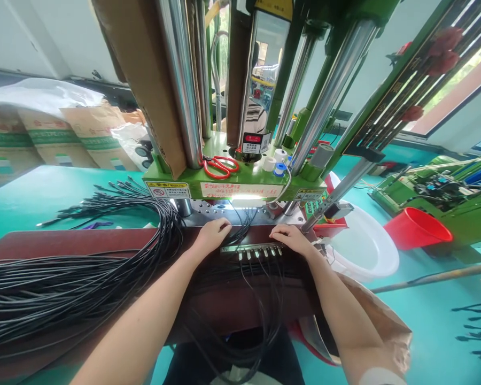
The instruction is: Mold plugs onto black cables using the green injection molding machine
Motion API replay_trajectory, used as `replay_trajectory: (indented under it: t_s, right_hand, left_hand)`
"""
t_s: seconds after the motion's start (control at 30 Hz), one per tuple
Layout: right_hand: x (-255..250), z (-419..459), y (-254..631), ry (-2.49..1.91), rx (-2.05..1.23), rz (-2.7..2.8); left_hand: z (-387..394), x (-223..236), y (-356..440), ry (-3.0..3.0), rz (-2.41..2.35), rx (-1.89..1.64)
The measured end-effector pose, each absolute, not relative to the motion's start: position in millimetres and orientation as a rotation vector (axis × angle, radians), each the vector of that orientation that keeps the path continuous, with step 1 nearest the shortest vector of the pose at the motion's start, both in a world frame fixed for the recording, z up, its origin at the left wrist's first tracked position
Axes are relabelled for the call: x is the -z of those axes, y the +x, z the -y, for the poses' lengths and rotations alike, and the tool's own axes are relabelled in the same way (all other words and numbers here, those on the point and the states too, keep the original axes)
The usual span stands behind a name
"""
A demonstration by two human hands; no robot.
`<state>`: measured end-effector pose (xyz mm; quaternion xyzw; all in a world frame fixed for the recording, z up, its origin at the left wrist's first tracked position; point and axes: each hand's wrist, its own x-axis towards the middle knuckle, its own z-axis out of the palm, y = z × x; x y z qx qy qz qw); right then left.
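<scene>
My left hand (214, 233) is closed, fingers curled, at the front edge of the green press, beside a bunch of black cables (243, 227) that runs into the press. Anything in its fingers is hidden. My right hand (292, 237) is closed too, above the right end of a metal strip (251, 247); I cannot make out whether it holds anything. Several metal plugs (257, 254) sit in a row along the strip, and their black cables (264, 310) hang down toward my lap. The strip lies on the dark red bench (224, 299), between my forearms.
Red-handled scissors (220, 168) lie on the green press plate (176, 174), between steel columns. A large bundle of black cables (84, 283) covers the bench's left. At right stand a white tub (390, 254), a red bucket (419, 229) and a brown paper bag (385, 315).
</scene>
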<state>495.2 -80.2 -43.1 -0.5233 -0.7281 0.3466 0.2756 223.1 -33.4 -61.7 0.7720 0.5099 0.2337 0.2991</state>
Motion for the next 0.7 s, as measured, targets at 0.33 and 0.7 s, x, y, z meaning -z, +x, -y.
replay_trajectory:
  t_s: [0.33, 0.7]
  right_hand:
    - [41.9, 78.4, 496.6, -1.455, -0.947, 1.982]
    - [17.9, 12.5, 464.3, -1.551, -0.538, 1.781]
  left_hand:
    - [31.6, 66.8, 221.4, 2.070, -1.341, -0.629]
    - [32.7, 65.9, 224.0, 2.074, -1.351, -0.623]
